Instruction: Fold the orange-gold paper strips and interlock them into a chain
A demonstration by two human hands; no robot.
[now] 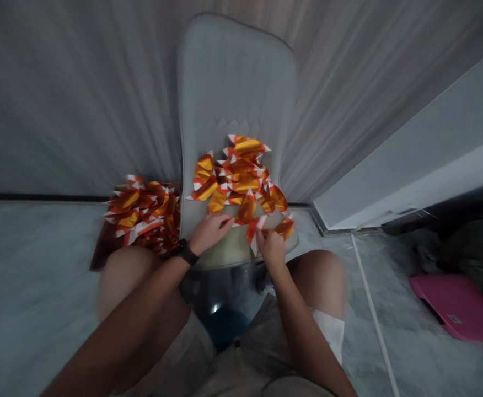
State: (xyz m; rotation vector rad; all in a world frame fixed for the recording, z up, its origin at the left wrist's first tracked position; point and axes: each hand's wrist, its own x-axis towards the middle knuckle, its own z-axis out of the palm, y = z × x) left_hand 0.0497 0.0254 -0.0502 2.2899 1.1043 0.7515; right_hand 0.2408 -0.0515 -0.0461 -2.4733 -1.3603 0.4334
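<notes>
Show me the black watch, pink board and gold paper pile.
Black watch (188, 255): head view, on the strap.
Pink board (459, 307): head view, on the top face.
Gold paper pile (237, 179): head view, on its middle.

Left hand (208, 233) and right hand (270, 248) work folded gold paper pieces (237, 179) on gray chair (229, 94); second paper heap (142, 215) at left of frame.

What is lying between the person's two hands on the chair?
In the head view, the pale chair seat shows between the left hand and the right hand, which pinches a white-edged paper fold; a folded orange-and-gold paper piece reaches in from above.
</notes>
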